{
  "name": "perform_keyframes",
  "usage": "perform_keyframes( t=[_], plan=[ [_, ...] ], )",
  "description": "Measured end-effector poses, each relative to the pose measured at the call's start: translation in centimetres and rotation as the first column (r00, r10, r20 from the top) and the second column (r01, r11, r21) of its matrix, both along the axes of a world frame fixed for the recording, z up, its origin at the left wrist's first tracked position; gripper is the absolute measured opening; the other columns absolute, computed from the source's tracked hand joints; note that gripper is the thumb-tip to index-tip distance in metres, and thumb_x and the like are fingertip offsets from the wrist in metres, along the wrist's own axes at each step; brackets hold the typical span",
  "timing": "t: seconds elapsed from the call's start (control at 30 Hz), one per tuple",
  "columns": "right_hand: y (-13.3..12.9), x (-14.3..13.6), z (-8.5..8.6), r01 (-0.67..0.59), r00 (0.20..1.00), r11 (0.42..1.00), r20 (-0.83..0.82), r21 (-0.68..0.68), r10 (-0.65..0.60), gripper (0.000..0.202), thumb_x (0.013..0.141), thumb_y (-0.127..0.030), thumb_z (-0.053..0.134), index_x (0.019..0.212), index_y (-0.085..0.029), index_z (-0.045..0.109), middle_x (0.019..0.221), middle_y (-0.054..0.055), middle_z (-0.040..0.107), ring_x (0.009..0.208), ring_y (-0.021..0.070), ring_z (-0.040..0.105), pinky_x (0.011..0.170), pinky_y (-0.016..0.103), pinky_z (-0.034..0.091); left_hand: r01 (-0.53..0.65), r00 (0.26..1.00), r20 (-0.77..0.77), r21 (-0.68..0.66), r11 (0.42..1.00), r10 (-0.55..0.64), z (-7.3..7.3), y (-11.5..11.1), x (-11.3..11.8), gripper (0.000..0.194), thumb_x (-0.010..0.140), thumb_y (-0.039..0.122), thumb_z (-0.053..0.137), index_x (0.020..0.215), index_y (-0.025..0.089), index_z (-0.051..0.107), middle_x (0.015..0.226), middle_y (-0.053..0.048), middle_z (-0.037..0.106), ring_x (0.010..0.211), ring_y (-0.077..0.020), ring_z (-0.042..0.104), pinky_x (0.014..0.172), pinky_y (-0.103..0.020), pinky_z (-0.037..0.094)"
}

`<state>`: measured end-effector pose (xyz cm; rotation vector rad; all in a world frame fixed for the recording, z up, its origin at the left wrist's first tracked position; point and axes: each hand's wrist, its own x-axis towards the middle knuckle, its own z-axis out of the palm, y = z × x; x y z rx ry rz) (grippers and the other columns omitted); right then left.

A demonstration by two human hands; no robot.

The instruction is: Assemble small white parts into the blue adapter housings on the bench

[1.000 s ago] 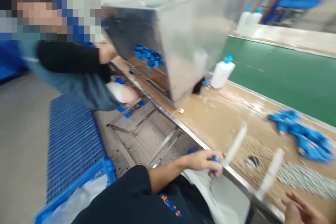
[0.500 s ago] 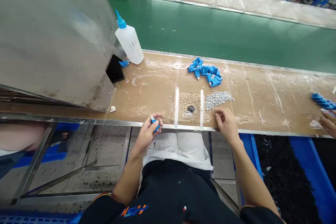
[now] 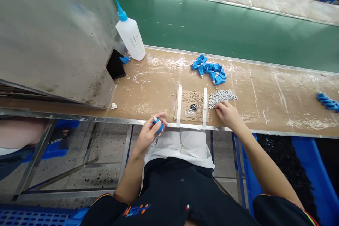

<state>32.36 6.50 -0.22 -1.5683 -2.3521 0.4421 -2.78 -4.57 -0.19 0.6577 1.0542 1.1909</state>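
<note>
My left hand point(image 3: 149, 132) is closed around a small blue plastic part point(image 3: 158, 124) with a whitish tip, just over the bench's front edge. At the near edge of a pile of small grey pieces point(image 3: 222, 96), my right hand point(image 3: 228, 114) has its thumb and fingertips pinched together; whatever lies between them is too small to make out. Left of the pile, a perforated cardboard piece point(image 3: 192, 97) is held down by two white strips. On it rest a black round disc point(image 3: 194, 107) and a clear round dish point(image 3: 189, 113).
A heap of blue parts point(image 3: 209, 69) lies behind the grey pieces. A white bottle with a blue nozzle point(image 3: 131, 39) stands by a metal box point(image 3: 55, 35), near a black flat object point(image 3: 116, 65). Beyond runs a green belt point(image 3: 212, 21). More blue parts point(image 3: 327, 102) lie far right.
My right hand has moved forward to the edge of the grey pile, its fingertips now touching it. My left hand keeps the blue part. Another person's hand at far right has left view.
</note>
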Motion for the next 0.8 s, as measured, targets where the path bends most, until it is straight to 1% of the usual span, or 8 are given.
perform_keyframes(
  t=[0.1,0.23,0.3,0.43,0.5,0.57,0.7,0.8],
  plan=[
    [0.1,0.4,0.4,-0.037,0.998,0.999,-0.046,-0.029,0.036,0.016,0.092,-0.022,0.048,0.089,-0.025,0.064,0.098,0.011,0.069,0.092,0.0268,0.068,0.084,0.041,0.057,0.005,1.000,0.020,0.016,1.000,-0.006,-0.1,-0.1,0.0,0.052,0.086,0.052,0.080,0.122,0.017,0.070,0.091,-0.006,0.070,0.065,-0.0102,0.054,0.054,-0.024,0.046],
    [0.0,0.8,0.6,0.022,0.995,0.998,-0.092,-0.051,-0.026,0.013,0.091,-0.025,0.051,0.091,-0.024,0.064,0.088,0.008,0.070,0.079,0.0245,0.066,0.075,0.039,0.056,0.004,1.000,0.031,0.037,0.999,-0.005,-0.4,-0.5,-0.2,0.055,0.086,0.052,0.080,0.126,0.017,0.070,0.094,-0.006,0.070,0.070,-0.0117,0.058,0.057,-0.024,0.050],
    [0.3,0.8,0.6,0.030,0.998,0.998,-0.051,-0.057,-0.033,0.011,0.090,-0.027,0.054,0.086,-0.024,0.064,0.083,0.007,0.070,0.074,0.0238,0.065,0.072,0.037,0.054,0.021,0.999,0.025,0.041,0.999,-0.022,-0.5,-0.7,-0.2,0.054,0.084,0.051,0.082,0.124,0.016,0.071,0.095,-0.007,0.071,0.070,-0.0115,0.058,0.059,-0.025,0.052],
    [1.4,0.5,0.8,-0.024,0.994,0.996,0.105,-0.080,0.033,0.009,0.083,-0.024,0.058,0.074,-0.025,0.059,0.076,0.007,0.068,0.067,0.0220,0.061,0.066,0.035,0.050,0.034,0.999,0.015,0.064,0.997,-0.035,-0.6,-1.3,-0.2,0.052,0.082,0.051,0.084,0.119,0.015,0.073,0.095,-0.008,0.072,0.071,-0.0128,0.061,0.058,-0.026,0.051],
    [1.7,0.1,1.1,-0.055,0.989,0.994,0.132,-0.097,0.067,0.011,0.079,-0.021,0.059,0.069,-0.025,0.055,0.070,0.005,0.065,0.063,0.0206,0.059,0.064,0.033,0.048,0.034,0.999,0.011,0.078,0.996,-0.035,-0.5,-1.6,-0.2,0.051,0.083,0.050,0.084,0.118,0.015,0.073,0.095,-0.008,0.073,0.070,-0.0129,0.062,0.057,-0.025,0.051],
    [1.4,-0.5,1.5,-0.091,0.989,0.989,0.107,-0.113,0.103,0.012,0.077,-0.020,0.060,0.068,-0.026,0.053,0.067,0.003,0.063,0.060,0.0191,0.057,0.063,0.032,0.047,0.033,0.999,0.015,0.087,0.996,-0.035,-0.4,-1.9,-0.3,0.051,0.082,0.051,0.085,0.116,0.014,0.074,0.093,-0.008,0.074,0.070,-0.0128,0.063,0.056,-0.024,0.050],
    [-0.3,-1.8,1.9,-0.161,0.987,0.980,-0.012,-0.119,0.161,0.013,0.089,-0.029,0.054,0.076,-0.026,0.055,0.074,0.003,0.065,0.064,0.0179,0.060,0.065,0.029,0.050,0.012,0.999,0.042,0.092,0.996,-0.016,0.2,-2.4,-0.2,0.046,0.081,0.050,0.086,0.110,0.016,0.078,0.090,-0.004,0.075,0.069,-0.0122,0.063,0.057,-0.024,0.050],
    [-1.2,-2.3,1.9,-0.168,0.986,0.980,-0.034,-0.109,0.165,0.020,0.095,-0.035,0.046,0.080,-0.026,0.055,0.081,0.006,0.067,0.069,0.0184,0.061,0.069,0.030,0.051,0.010,0.998,0.053,0.092,0.996,-0.015,0.6,-2.9,0.0,0.043,0.082,0.050,0.086,0.109,0.018,0.079,0.089,-0.002,0.075,0.069,-0.0120,0.063,0.057,-0.024,0.050]
  ],
)
